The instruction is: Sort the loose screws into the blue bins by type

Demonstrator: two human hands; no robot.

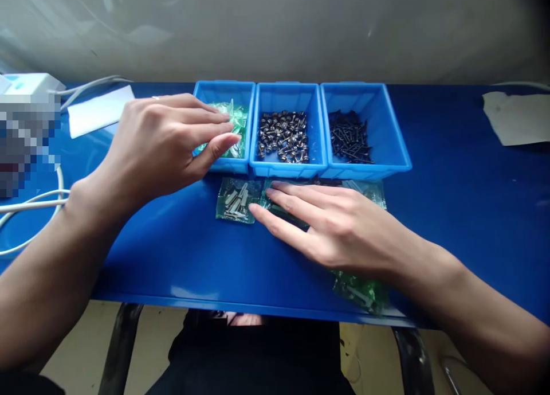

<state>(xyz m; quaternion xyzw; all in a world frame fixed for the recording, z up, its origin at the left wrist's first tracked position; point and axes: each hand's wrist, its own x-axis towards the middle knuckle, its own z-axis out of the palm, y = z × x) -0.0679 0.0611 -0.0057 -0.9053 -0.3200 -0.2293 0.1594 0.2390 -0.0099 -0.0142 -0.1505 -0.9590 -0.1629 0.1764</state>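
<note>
A: Which hand is nearer the packet point(232, 200) on the worktop point(172, 263)?

B: The right hand point(330, 223). The packet lies just off its fingertips, to the left, in front of the left bin point(227, 165). The left hand point(172, 134) is farther back, over that bin.

A: Its long axis?

B: Hardly one; it looks nearly square. The pale pieces inside mostly slant away and to the right.

A: How is each grip?

B: The right is palm down, its digits loosely spread over more packets point(377, 193); I see nothing pinched, though the palm is hidden. The left has its fingers together and slightly bent, thumb close by, among the green packets point(240, 120). Whether it has hold of one, I can't tell.

A: Counts?

B: Three bins in a row: left, middle bin point(287, 169), right bin point(393, 134). One packet in full view, one near packet point(358, 292) partly behind the right forearm; those beneath the hand and in the left bin I can't count. Silver screws point(281, 134) and black screws point(350, 140) are heaped too thickly to number.
</note>
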